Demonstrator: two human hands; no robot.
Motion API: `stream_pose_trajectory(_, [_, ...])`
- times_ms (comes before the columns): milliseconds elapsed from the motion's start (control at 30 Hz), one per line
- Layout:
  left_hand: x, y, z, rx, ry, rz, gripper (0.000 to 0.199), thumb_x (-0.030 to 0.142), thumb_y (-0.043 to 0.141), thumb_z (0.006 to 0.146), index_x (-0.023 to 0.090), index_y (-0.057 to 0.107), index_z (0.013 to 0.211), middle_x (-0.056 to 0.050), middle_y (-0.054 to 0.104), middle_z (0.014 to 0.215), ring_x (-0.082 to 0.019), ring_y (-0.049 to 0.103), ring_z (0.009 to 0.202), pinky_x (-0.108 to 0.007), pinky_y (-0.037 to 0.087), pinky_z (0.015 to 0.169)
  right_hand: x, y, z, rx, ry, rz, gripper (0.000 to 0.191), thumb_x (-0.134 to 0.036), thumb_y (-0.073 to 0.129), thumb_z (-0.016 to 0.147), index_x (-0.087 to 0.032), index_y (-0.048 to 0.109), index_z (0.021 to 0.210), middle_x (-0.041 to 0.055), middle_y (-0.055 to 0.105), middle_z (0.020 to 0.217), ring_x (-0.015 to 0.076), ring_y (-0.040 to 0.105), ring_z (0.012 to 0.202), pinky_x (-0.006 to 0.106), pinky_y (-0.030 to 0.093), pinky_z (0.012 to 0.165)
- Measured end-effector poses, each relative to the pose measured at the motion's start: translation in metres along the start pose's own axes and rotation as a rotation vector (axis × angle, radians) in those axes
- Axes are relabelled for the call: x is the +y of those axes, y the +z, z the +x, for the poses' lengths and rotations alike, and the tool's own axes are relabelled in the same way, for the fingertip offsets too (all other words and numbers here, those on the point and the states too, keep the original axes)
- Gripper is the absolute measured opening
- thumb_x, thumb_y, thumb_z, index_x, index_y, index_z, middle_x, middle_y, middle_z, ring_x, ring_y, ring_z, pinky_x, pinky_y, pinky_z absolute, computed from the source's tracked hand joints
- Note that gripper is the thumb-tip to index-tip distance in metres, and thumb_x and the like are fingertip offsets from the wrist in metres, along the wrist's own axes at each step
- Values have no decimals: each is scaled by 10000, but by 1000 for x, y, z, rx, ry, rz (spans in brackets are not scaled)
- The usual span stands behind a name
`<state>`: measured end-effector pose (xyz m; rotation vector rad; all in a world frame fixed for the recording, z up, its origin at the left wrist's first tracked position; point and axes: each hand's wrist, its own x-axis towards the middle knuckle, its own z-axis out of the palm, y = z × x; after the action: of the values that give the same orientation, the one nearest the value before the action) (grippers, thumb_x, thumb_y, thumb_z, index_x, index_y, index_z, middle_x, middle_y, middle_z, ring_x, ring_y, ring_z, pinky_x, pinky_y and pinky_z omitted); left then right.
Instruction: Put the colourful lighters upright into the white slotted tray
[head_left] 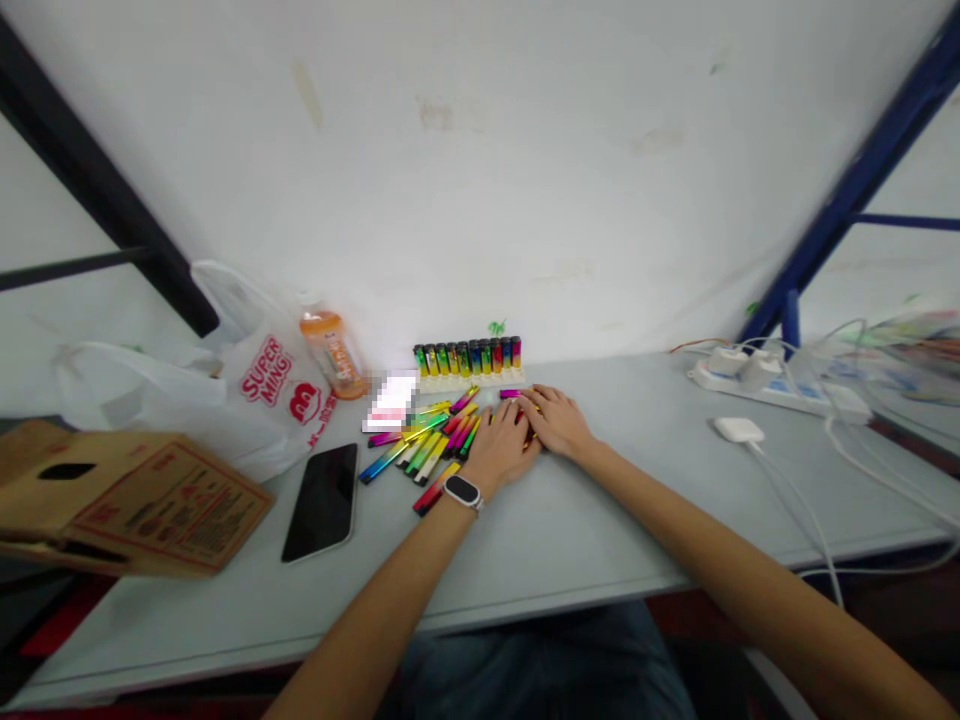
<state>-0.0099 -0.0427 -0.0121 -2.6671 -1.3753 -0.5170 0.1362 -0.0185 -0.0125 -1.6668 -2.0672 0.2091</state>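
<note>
1. The left hand [504, 442] lies palm down at mid-width of the counter [600, 560], nearer the back edge than the front, over the right end of a loose pile of metallic-coloured lighters [427, 458].
2. Its fingers are bent a little and close together; whether they have hold of a lighter cannot be told, since the hand covers what lies beneath.
3. The right hand [556, 420] rests palm down against the left one, its fingers reaching over the left hand's fingertips; their grip is likewise hidden.
4. A magenta lighter [511, 393] lies just beyond the fingertips, toward the back edge.
5. Along that edge, a white rack [450, 384] holds a row of upright lighters [475, 358] with black tops.
6. A smart band [463, 490] circles the left wrist, near a red lighter [431, 494] on the pile's front side.
7. Toward the left edge are a smartphone [322, 503], a bottle of orange drink [334, 352], a printed plastic bag [262, 390] and a cardboard box [176, 505]; a pixelated white item [394, 398] lies beside the pile.
8. Near the back right corner sits a power strip [806, 395], with a white charger [739, 430] in front.
</note>
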Motion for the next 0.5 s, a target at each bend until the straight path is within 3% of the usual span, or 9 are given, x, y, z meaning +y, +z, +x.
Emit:
stream_pose_trajectory(167, [-12,-14,-28,100,-57,-11,454,411,413,978,193,508,1365,-135,516,1461,-290,425,1374,-515,276,1160,-5,6,9,-5,1,14,484,-454,282,1039,-241,606,1328,116,544,1438,273,474,1323,472,361,1066])
stream_pose_trajectory(300, [-29,-21,-49,99,-134,-20,436,443,375,995,196,539,1316,-139,514,1461,-286,400,1400,-511,273,1164,-9,10,13,-9,-23,8,424,-353,319,1025,-229,597,1319,107,570,1409,257,487,1308,452,346,1071])
stream_pose_trajectory(400, [-36,-20,-46,109,-172,-68,420,421,356,1007,187,535,1307,-137,525,1441,-267,428,1373,-481,310,1145,-12,11,21,-11,-50,-32,396,-267,367,983,-219,618,1286,111,608,1355,264,505,1276,458,322,1070])
stream_pose_trajectory(500, [-38,-16,-29,167,-194,-157,389,393,352,1013,174,539,1275,-135,547,1389,-259,459,1326,-449,358,1105,-12,8,35,-24,-46,-106,379,-289,425,951,-210,648,1248,132,636,1307,305,521,1226,487,325,1033])
